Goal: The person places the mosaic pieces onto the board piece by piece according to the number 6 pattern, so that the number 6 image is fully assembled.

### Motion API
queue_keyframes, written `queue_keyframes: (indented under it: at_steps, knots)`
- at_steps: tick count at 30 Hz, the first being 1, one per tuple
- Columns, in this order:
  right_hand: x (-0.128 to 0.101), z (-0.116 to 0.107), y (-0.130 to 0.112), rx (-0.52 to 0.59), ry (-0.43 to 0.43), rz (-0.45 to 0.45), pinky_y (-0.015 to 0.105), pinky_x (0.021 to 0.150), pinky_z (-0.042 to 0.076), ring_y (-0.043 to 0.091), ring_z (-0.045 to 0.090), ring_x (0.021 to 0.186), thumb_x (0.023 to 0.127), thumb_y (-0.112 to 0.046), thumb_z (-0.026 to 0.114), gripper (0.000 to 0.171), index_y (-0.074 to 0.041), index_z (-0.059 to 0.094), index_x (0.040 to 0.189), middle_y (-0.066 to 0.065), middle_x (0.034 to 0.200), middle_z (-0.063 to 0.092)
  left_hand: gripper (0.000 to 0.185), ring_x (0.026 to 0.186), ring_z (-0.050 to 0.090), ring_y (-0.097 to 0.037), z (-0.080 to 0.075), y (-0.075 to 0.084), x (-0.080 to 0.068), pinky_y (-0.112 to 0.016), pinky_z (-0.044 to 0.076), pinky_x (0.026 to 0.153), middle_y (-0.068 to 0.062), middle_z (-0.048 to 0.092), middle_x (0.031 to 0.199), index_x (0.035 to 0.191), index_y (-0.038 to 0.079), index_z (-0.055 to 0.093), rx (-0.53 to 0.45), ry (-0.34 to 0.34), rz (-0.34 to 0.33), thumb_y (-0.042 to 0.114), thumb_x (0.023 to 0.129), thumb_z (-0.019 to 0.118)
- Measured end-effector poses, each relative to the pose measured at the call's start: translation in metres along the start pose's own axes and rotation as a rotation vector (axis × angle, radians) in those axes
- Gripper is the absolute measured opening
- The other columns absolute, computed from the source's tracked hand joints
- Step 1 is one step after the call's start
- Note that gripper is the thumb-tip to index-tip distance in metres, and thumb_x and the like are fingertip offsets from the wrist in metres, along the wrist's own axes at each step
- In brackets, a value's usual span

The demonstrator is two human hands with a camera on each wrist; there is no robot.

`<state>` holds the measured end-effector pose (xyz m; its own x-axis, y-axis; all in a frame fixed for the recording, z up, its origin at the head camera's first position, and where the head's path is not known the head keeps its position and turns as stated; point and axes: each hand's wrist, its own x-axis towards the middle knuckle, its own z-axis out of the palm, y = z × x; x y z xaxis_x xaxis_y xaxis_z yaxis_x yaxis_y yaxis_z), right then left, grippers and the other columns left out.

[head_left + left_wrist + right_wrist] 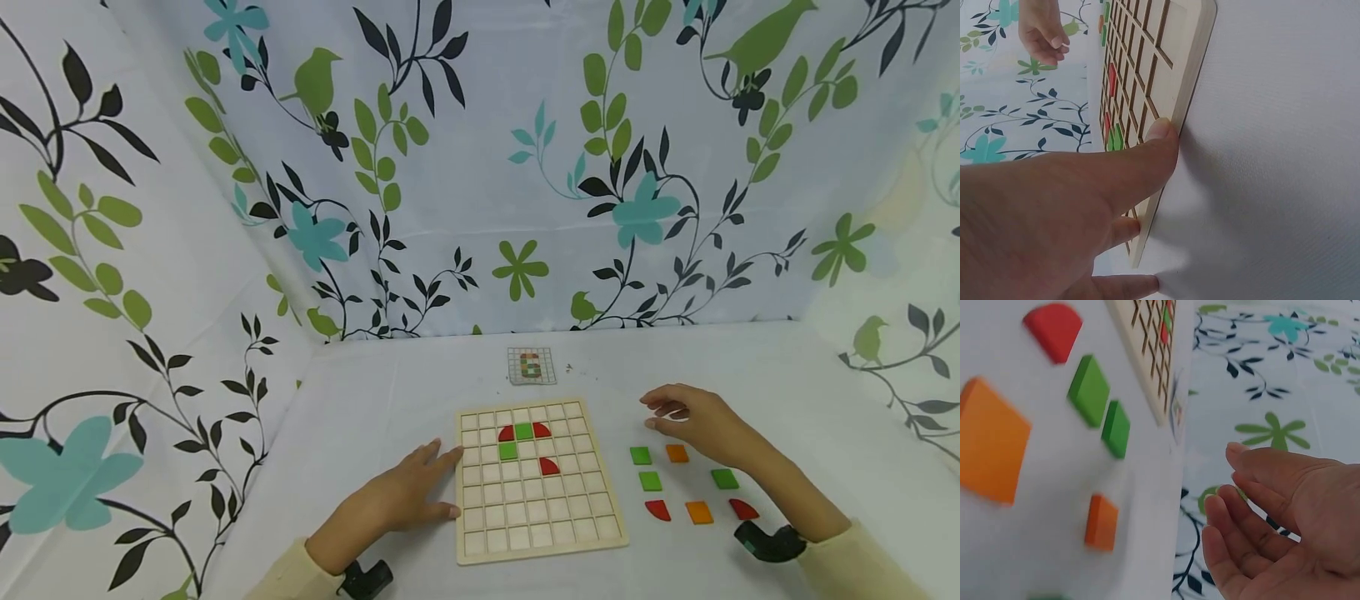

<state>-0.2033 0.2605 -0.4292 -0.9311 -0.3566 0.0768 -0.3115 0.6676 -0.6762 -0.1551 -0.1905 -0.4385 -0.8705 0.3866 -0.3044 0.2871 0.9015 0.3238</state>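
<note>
Your left hand (397, 493) lies flat on the bench (750, 375), fingers straight and pressed against the left edge of the wooden grid board (536, 479); your right hand (693, 421) hovers empty, fingers loosely curled, above the loose tiles. The nearest orange square tile (677, 453) lies just right of the board. It looks light, stiff and smooth: pinch it by opposite edges.
</note>
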Motion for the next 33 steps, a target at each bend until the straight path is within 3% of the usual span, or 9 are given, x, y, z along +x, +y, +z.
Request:
queue_keyframes:
  at_steps: [8, 18, 25, 33]
  knots:
    - [-0.017, -0.008, 0.03, -0.023, -0.027, 0.04, 0.038, 0.086, 0.056, 0.027, 0.062, 0.107, 0.093, -0.019, 0.074, 0.039, -0.005, 0.063, 0.128, 0.008, 0.121, 0.066, 0.083, 0.141, 0.034, -0.04, -0.001, 0.0, 0.001, -0.06, 0.042, 0.1, -0.02, 0.031, 0.157, 0.156, 0.02, 0.038, 0.007, 0.005, 0.011, 0.05, 0.087, 0.074]
    - [-0.03, -0.002, 0.05, -0.057, -0.09, 0.073, 0.047, 0.094, 0.051, 0.03, 0.059, 0.114, 0.09, -0.029, 0.078, 0.047, -0.007, 0.064, 0.128, 0.006, 0.124, 0.065, 0.084, 0.142, 0.033, -0.041, -0.004, 0.0, 0.002, -0.06, 0.04, 0.102, -0.021, 0.029, 0.158, 0.156, 0.019, 0.037, -0.007, 0.003, 0.016, 0.047, 0.087, 0.075]
    - [-0.031, 0.002, 0.055, -0.042, -0.094, 0.13, 0.048, 0.094, 0.051, 0.029, 0.059, 0.113, 0.087, -0.03, 0.08, 0.046, -0.009, 0.066, 0.126, 0.003, 0.122, 0.066, 0.083, 0.142, 0.032, -0.04, -0.002, -0.002, 0.003, -0.06, 0.04, 0.102, -0.02, 0.029, 0.159, 0.157, 0.021, 0.037, -0.002, 0.009, 0.018, 0.049, 0.088, 0.074]
    - [-0.034, 0.009, 0.055, -0.056, -0.082, 0.093, 0.042, 0.091, 0.053, 0.023, 0.059, 0.107, 0.088, -0.026, 0.079, 0.032, -0.014, 0.069, 0.116, -0.003, 0.115, 0.065, 0.084, 0.143, 0.031, -0.039, 0.001, -0.002, 0.002, -0.06, 0.04, 0.102, -0.019, 0.029, 0.159, 0.156, 0.021, 0.037, -0.014, -0.002, -0.002, 0.049, 0.087, 0.075]
